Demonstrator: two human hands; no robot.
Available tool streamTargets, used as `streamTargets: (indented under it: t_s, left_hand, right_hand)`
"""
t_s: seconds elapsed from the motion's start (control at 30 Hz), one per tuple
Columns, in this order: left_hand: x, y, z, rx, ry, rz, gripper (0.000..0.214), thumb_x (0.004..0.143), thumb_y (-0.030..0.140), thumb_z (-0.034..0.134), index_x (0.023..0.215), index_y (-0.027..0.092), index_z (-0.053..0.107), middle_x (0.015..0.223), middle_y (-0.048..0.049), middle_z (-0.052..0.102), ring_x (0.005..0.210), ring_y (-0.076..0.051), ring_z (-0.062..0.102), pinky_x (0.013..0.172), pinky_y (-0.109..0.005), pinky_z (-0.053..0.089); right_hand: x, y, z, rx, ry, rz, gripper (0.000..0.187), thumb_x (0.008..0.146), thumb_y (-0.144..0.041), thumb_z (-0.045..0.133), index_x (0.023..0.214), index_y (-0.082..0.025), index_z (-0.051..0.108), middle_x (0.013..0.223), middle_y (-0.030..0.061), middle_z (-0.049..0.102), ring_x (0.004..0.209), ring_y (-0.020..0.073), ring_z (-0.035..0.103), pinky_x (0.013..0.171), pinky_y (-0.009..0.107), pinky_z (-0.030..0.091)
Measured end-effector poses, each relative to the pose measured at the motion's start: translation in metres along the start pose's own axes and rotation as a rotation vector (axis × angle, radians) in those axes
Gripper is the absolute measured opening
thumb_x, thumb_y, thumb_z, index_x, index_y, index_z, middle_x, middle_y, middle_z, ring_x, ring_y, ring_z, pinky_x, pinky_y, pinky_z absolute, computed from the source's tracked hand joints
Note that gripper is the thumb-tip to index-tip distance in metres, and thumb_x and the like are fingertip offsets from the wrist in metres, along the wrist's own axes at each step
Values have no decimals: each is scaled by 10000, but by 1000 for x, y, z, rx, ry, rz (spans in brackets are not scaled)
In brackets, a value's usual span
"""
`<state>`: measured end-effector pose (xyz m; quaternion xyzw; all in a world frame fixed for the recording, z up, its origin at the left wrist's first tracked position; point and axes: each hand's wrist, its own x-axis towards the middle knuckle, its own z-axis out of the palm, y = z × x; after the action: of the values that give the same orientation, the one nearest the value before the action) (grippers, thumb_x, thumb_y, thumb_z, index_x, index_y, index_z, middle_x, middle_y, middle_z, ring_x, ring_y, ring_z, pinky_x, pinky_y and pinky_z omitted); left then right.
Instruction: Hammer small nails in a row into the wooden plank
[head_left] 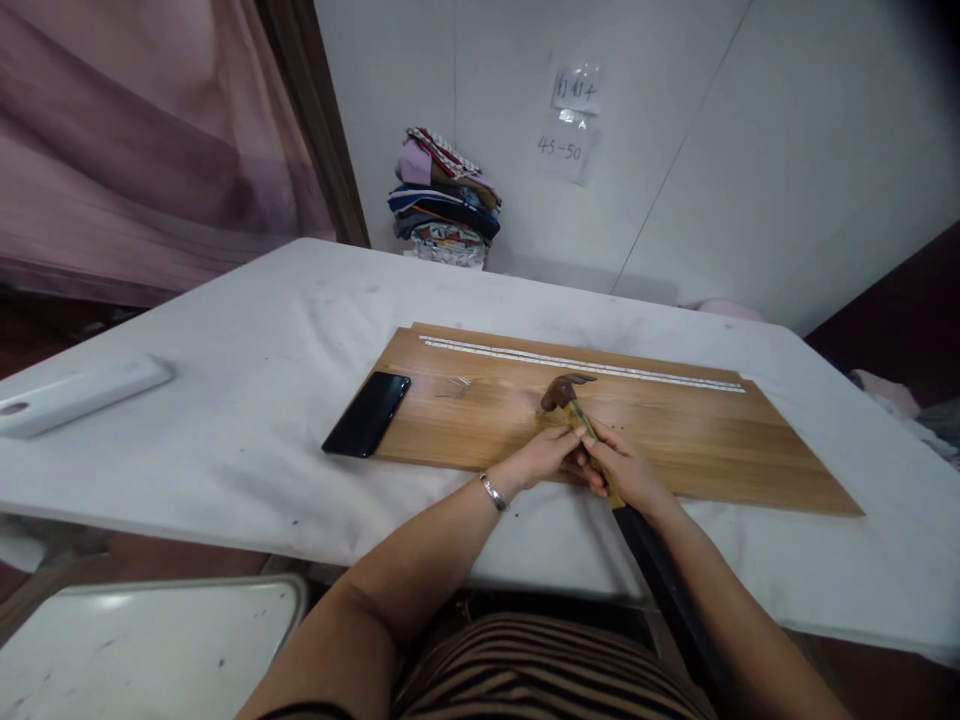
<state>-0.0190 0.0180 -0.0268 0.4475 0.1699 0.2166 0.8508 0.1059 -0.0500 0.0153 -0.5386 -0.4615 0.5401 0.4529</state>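
My right hand (630,472) is closed round the yellow and black handle of a claw hammer (561,392). The rusty brown hammer head is over the wooden board (705,435), and its long black grip runs back along my right forearm. My left hand (551,452), with a silver bracelet at the wrist, has its fingers pinched together close against the right hand, below the hammer head. Whatever those fingers hold is hidden. Several thin nails (459,385) lie loose on the left part of the board. A few small dark specks show on the board just right of the hammer.
A black phone (369,412) rests across the board's left end. Two white strips (581,364) run along its far side. White cloth covers the table (247,400), with a long white object (82,392) at left. Folded clothes (446,195) are stacked by the wall; a white seat (150,650) stands lower left.
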Motion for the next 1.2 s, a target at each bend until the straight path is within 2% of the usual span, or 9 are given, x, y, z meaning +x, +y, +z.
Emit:
streamTargets:
  t_s: [1.2]
  left_hand:
    - [0, 0, -1, 5, 6, 4, 537, 698, 647, 637, 805, 146, 473, 642, 16, 546, 602, -151, 634, 751, -382, 517]
  right_hand:
    - [1, -2, 1, -2, 10, 4, 313, 783, -472, 588, 925, -204, 512, 636, -69, 490, 342, 38, 400, 290, 169, 335]
